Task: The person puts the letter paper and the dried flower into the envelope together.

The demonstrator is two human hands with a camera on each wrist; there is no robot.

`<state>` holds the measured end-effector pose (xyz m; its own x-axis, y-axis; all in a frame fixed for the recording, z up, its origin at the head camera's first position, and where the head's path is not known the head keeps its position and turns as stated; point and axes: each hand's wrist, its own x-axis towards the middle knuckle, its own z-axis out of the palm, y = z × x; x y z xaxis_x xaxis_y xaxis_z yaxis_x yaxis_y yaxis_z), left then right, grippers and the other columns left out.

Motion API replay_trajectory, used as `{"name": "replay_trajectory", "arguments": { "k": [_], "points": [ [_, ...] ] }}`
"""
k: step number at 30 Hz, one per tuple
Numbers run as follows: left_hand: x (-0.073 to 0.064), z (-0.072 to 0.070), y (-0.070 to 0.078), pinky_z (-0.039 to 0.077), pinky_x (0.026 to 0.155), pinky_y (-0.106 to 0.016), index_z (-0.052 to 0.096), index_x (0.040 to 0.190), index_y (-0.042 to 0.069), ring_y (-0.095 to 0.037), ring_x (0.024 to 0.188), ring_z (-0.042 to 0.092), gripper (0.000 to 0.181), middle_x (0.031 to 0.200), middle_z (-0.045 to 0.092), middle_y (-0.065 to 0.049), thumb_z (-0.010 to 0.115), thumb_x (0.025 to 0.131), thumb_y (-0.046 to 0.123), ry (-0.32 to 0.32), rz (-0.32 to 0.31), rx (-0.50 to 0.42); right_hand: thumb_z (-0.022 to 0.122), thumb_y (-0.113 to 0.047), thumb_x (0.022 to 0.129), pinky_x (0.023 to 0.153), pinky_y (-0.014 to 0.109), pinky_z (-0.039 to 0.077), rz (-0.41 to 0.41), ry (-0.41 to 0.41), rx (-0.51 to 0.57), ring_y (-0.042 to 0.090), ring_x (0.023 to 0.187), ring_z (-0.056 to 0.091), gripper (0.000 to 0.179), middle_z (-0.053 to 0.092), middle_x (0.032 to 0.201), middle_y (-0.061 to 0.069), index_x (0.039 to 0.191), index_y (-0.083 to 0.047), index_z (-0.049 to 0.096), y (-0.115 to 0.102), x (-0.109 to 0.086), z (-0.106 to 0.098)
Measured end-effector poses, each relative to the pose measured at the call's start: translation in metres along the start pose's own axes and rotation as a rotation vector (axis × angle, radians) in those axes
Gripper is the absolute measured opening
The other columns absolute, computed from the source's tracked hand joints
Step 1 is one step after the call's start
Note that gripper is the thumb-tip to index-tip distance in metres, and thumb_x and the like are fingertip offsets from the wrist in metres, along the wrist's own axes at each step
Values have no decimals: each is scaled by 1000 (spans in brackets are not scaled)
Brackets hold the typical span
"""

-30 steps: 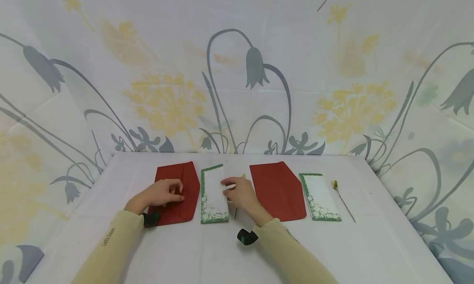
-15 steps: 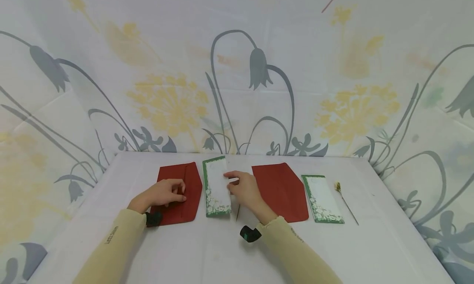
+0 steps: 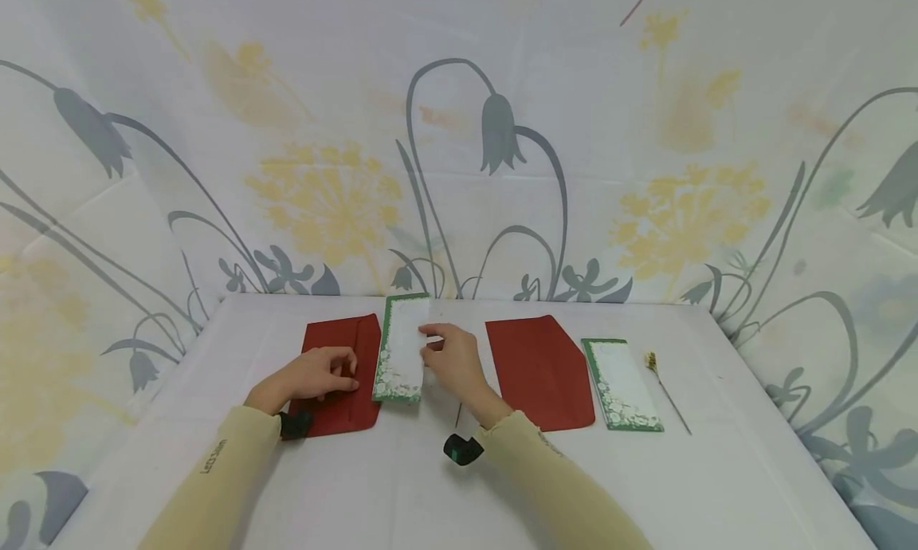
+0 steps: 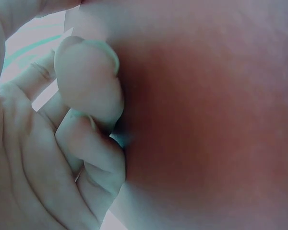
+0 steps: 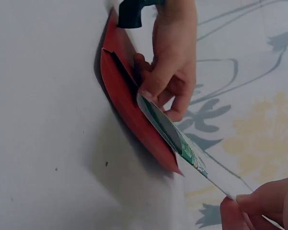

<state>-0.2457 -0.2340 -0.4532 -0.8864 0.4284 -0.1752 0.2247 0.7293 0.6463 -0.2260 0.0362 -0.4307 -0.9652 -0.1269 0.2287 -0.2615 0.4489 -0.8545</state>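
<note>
My left hand (image 3: 308,375) lies over the left red envelope (image 3: 369,339), pinching its upper layer so that the mouth stands slightly raised, as the right wrist view shows. A white card (image 3: 403,347) with a green floral border is between thumb and fingers of my right hand (image 3: 455,363), gripped by its right edge. The card is tilted off the table, its left edge overlapping the envelope's flap side. In the right wrist view the card's bowed far edge (image 5: 170,136) reaches the envelope's opening near the left thumb. Curled left fingers (image 4: 89,81) fill much of the left wrist view against red paper.
To the right lie a second red envelope (image 3: 541,375), another green-bordered card (image 3: 624,386) and a dried yellow flower on a thin stem (image 3: 668,392). Another thin stem (image 3: 458,416) shows below my right hand. A floral-printed cloth (image 3: 459,175) rises behind the white table (image 3: 402,486).
My right hand has lifted the card off the table and carried it up and left, to the left envelope's edge. The left hand has stayed on the envelope.
</note>
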Motion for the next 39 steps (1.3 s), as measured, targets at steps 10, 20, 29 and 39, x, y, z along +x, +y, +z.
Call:
{"name": "replay_trajectory", "arguments": {
  "k": [10,20,29,39],
  "points": [
    [2,0,-2,47,53,-35,58,92,17,-17,45,52,21,64,50,-2,75,88,28,-1,-3,14,67,2,85,63,22,52,-28,53,-101,19,89,70,29,70,112,11,114,-2,72,-9,-4,29],
    [1,0,0,47,52,-34,58,92,16,-17,44,52,22,64,51,-1,76,88,27,4,6,26,68,0,82,68,25,52,-36,11,-206,15,86,68,35,67,111,12,118,0,70,-8,-4,39],
    [0,0,2,47,52,-35,57,90,16,-17,45,52,20,64,50,-2,75,88,25,6,21,16,68,-3,81,72,31,51,-40,-25,-267,17,85,64,42,64,118,14,123,1,66,-9,-8,46],
    [1,1,3,48,52,-35,57,90,15,-16,44,52,16,62,51,-1,72,90,22,-14,47,5,64,-1,87,88,48,52,-105,-70,-408,32,102,66,43,59,128,16,129,3,61,-18,-12,51]
  ]
}}
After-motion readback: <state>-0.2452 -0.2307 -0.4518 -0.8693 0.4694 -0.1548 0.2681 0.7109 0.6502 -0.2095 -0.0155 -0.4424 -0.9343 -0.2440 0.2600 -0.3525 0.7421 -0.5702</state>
